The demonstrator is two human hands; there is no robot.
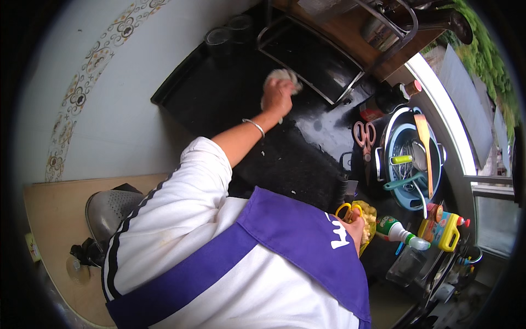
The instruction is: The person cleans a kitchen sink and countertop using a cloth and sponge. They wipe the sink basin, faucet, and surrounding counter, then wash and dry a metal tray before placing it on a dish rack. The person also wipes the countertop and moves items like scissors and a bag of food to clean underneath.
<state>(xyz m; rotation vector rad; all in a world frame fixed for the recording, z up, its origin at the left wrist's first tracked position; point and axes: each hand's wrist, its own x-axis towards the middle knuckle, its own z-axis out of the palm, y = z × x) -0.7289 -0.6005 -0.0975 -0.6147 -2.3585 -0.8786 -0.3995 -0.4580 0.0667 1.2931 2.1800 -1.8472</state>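
Observation:
My left hand [278,98] presses a pale, crumpled cloth [283,78] onto the black countertop [230,94], beside the metal frame of a rack. A metal bangle circles that wrist. At the right edge of the purple apron, my right hand [356,227] is partly hidden by it. Its fingers close around a yellow-handled tool [349,209], which looks like scissors. Right behind that hand is a yellow bag [370,222] of pale, lumpy pieces; whether the hand grips the bag too cannot be made out.
A metal rack [296,74] stands at the back. Pink-handled scissors [365,140] lie beside a blue basin [404,131] of utensils, with a dark bottle [390,98] behind. A green-and-white bottle [396,230], yellow jug [446,236] and clear container [407,265] sit at right. Two cups [219,39] stand by the wall.

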